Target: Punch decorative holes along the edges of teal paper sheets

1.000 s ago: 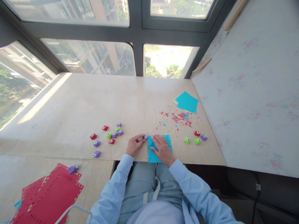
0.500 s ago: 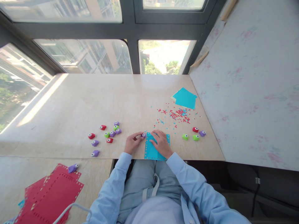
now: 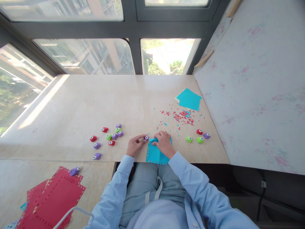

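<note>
A blue paper sheet [image 3: 153,154] with punched holes along its edges lies at the table's near edge. My right hand [image 3: 163,143] rests on it and pinches its far left corner, lifting that corner a little. My left hand [image 3: 135,146] holds a small purple punch [image 3: 146,138] at the sheet's far left corner, thumb and fingers around it.
Small red, green and purple punches [image 3: 111,136] lie scattered to the left, and three more punches [image 3: 199,136] sit to the right. Red and blue paper dots [image 3: 182,117] and blue sheets [image 3: 189,99] lie farther right. Red punched sheets [image 3: 51,200] sit on the lower surface at left.
My right hand has pulled back toward the sheet's far left corner and curled on it, lifting the paper slightly. The left hand stays on the purple punch.
</note>
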`<action>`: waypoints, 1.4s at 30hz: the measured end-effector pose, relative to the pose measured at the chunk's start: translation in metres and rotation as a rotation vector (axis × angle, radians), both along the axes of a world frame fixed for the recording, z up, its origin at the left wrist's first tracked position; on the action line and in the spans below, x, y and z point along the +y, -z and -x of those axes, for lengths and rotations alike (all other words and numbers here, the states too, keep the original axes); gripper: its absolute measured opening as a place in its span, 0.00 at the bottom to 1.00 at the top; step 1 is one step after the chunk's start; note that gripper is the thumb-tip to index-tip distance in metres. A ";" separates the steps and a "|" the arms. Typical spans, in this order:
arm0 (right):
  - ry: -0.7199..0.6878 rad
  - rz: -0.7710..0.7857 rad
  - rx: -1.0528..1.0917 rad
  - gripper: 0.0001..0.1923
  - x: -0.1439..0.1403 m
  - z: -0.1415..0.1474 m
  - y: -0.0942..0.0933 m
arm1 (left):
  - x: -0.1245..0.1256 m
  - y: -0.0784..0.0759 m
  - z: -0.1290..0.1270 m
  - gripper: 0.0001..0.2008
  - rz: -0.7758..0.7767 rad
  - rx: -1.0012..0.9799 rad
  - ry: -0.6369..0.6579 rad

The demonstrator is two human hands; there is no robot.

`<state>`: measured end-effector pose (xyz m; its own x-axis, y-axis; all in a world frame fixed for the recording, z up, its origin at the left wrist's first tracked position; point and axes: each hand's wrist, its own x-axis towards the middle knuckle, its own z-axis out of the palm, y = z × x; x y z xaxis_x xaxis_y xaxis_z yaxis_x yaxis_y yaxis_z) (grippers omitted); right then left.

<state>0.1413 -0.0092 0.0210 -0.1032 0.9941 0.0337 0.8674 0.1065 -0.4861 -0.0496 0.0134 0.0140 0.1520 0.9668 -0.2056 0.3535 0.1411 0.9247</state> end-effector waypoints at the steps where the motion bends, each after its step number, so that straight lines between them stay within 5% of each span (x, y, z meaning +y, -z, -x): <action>1: -0.006 -0.010 0.012 0.08 0.000 0.000 0.000 | 0.000 0.000 0.000 0.21 0.003 -0.006 -0.002; 10: -0.033 -0.008 0.071 0.08 0.000 0.001 -0.004 | 0.001 -0.001 0.002 0.24 0.059 -0.090 -0.003; 22: -0.094 0.034 0.550 0.09 0.006 -0.007 -0.003 | 0.001 -0.004 0.006 0.24 0.074 -0.168 0.010; 42: -0.041 0.226 0.752 0.14 0.018 -0.016 -0.008 | -0.002 -0.002 0.014 0.23 0.058 -0.267 0.015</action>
<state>0.1574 0.0084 0.0292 -0.1698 0.9811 -0.0932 0.2945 -0.0398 -0.9548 -0.0632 0.0118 0.0156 0.2228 0.9518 -0.2110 0.1005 0.1928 0.9761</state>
